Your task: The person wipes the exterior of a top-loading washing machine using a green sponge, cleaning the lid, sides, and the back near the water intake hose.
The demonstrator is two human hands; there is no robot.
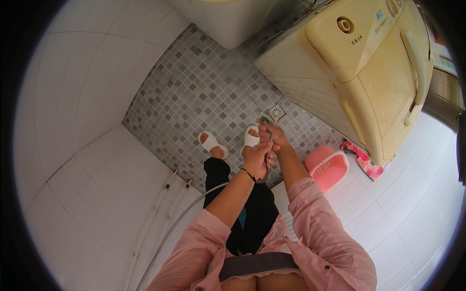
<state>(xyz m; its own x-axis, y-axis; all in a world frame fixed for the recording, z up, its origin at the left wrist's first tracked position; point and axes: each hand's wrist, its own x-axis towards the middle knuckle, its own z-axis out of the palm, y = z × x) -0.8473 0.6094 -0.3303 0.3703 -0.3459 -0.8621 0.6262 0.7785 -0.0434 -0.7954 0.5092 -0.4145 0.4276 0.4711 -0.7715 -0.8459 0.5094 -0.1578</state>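
Observation:
My left hand [257, 157], with a black band at the wrist, is closed around the end of a metal shower hose [268, 171]. The hose passes behind my left forearm and runs down to the lower left. Just beyond, my right hand [273, 135] grips a small green item [267, 123], maybe a cloth or scrubber; its shape is mostly covered by the fingers. Both hands are close together, touching or nearly so. From this view they appear just short of a square floor drain [276, 112]. Whatever fitting ends the hose is hidden by my fingers.
A yellowed washing machine [378, 83] stands at the right. Against the wall are a pink plastic basket [329, 169] and a floral cloth [369, 165]. A white appliance or bin [233, 25] stands ahead. Pipes [154, 211] run along the left wall. White slippers [213, 143] are on the mosaic floor [189, 98].

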